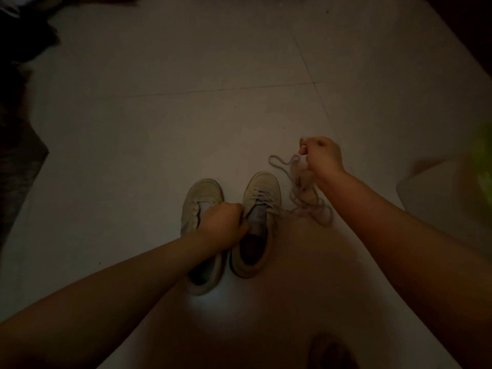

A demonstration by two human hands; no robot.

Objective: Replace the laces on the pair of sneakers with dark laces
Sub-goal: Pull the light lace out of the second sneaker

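Note:
Two pale sneakers stand side by side on the tiled floor, toes pointing away from me. The left sneaker [198, 206] shows bare eyelets with no lace. The right sneaker [259, 206] still carries a light lace over its front part. My left hand [226, 225] grips the tongue area between the two shoes. My right hand [320, 158] is raised to the right and holds a bunch of light lace [306, 193], whose loops hang down to the floor and trail to the right sneaker. No dark laces are visible.
The room is dim. Dark clothing or bags [18, 75] lie along the left edge. A pale rounded object [439, 187] and something blurred and green [483, 161] sit at the right. A dark item [330, 352] lies at the bottom edge.

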